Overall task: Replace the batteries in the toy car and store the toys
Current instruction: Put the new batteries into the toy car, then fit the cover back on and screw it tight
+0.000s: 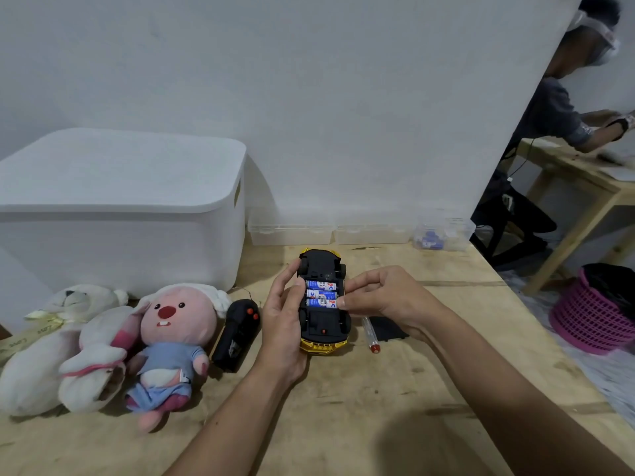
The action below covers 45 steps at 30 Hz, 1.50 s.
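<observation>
The yellow toy car with a black underside [324,300] is held upside down over the middle of the light wooden table [395,389], and much of its left flank is hidden behind the left hand [283,324], whose fingers are curled round that side while the thumb lies along the edge of the battery bay. Three blue-and-white batteries [321,295] are seen lying side by side in the open bay; their printed labels are too small to be read. The right hand [381,297] is brought in from the other side, its fingertips [343,302] pinching the end of the nearest battery. A flat black piece [388,329] is half covered by the right wrist — what it is cannot be told — and beside it a clear pen-like tool with a red tip [371,334] is laid on the table. Just left of the car a black remote control with red buttons [237,334] is found, then a pink plush animal in a blue shirt [173,341] and a white plush rabbit [65,352], the latter cut off near the left edge of the view. Behind them a large white lidded plastic bin [120,207] is set against the wall, with clear plastic boxes [343,231] in a row to its right; blurred blue items are seen in the last. Bare tabletop is left in the foreground and to the right, up to the table's edge.
</observation>
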{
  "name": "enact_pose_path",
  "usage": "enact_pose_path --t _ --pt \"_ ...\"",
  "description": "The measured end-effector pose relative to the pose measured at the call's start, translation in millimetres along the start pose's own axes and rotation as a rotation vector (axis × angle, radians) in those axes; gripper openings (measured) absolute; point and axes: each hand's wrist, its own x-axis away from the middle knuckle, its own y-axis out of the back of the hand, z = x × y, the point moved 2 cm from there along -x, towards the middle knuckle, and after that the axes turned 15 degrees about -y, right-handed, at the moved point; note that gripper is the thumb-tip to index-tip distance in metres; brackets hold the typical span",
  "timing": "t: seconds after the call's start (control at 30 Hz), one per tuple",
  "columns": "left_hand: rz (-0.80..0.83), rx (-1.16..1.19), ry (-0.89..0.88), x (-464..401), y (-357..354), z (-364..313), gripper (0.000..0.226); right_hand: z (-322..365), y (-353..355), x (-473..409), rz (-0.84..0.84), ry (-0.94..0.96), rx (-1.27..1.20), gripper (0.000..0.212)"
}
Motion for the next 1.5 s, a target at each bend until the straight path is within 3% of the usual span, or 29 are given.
enact_pose_path --t 0.47,0.67,0.8,1.0,1.13,1.27,1.4,1.5 --pt "-0.006 -0.003 0.004 -0.5 1.5 1.3 0.038 13.3 -9.5 -3.6 -0.103 -0.063 0.145 0.026" --pt "0.002 -0.004 0.007 -0.1 -0.2 -1.0 0.037 9.9 -3.9 3.7 -0.054 0.005 0.164 0.032" --pt "-0.004 0.007 0.020 0.5 -0.1 -1.9 0.037 7.8 10.6 9.7 0.001 0.078 0.106 0.022" --pt "-0.015 0.006 0.037 -1.6 2.2 -0.9 0.037 -0.4 65.2 9.6 -0.263 0.199 0.341 0.011" --pt "-0.004 0.016 0.039 -2.6 2.6 -0.4 0.037 -16.6 82.7 6.6 -0.313 0.149 0.543 0.015" --pt "-0.004 0.008 0.045 -3.1 3.8 -0.1 0.038 -34.0 81.7 2.7 -0.257 0.147 0.713 0.033" --pt "-0.001 0.009 0.041 -3.5 3.5 -0.2 0.038 -40.6 78.5 1.4 -0.263 0.191 0.732 0.039" --pt "0.004 0.015 0.038 -2.3 1.7 -0.8 0.037 -41.0 80.2 1.8 -0.246 0.145 0.615 0.037"
